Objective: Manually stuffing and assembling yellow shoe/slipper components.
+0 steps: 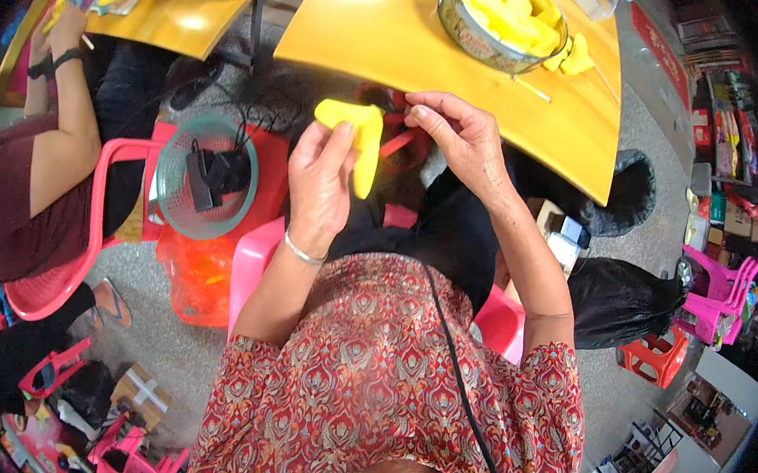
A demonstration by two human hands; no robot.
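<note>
My left hand [318, 183] pinches a bright yellow, bent, soft-looking piece [367, 143] between thumb and fingers, held up in front of my lap. Its shorter arm points left and the longer one hangs down. To the right of it, my right hand [463, 139] is raised with thumb and forefinger pressed together. Whatever lies between those fingertips is too small to make out. Beyond my right hand, a round tin [479, 46] full of similar yellow pieces [508, 13] stands on the wooden table [379, 34]. A few more yellow pieces [575, 57] lie beside the tin.
A thin white stick [532, 91] rests near the table's edge. On my left, a green mesh basket [180, 209] holds black adapters, above an orange-red plastic bag [194, 284]. Another person [57, 165] sits at a second table [171, 25]. Black bags [624, 301] stand at right.
</note>
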